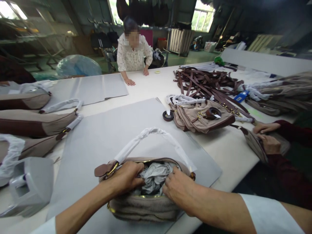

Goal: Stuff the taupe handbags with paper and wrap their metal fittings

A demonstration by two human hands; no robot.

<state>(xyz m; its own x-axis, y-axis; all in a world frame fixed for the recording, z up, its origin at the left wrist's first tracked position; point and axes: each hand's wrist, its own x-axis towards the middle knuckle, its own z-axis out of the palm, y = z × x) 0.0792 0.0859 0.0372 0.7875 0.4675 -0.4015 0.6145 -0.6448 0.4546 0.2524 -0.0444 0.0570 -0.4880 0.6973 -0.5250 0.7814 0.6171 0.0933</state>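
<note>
In front of me a beige ribbed handbag [146,209] stands unzipped, its mouth facing up. Crumpled grey stuffing paper [154,177] fills the opening. The bag's handle [156,131] is wrapped in white and arches up behind the mouth; a brown leather tag [102,170] hangs at its left end. My left hand [126,177] reaches into the left side of the opening, thumb and forefinger apart beside the paper; its other fingers are hidden. At the right side, my right hand [179,187] has curled fingers closed on the paper's edge, with the fingertips partly hidden.
Grey sheets [117,130] cover part of the white table. Handbags [21,123] and a grey tape dispenser [36,185] lie left. To the right are stacked bags [195,118], brown straps [202,81] and a co-worker's hands [269,143] on a bag. Another person [134,52] leans over the far edge.
</note>
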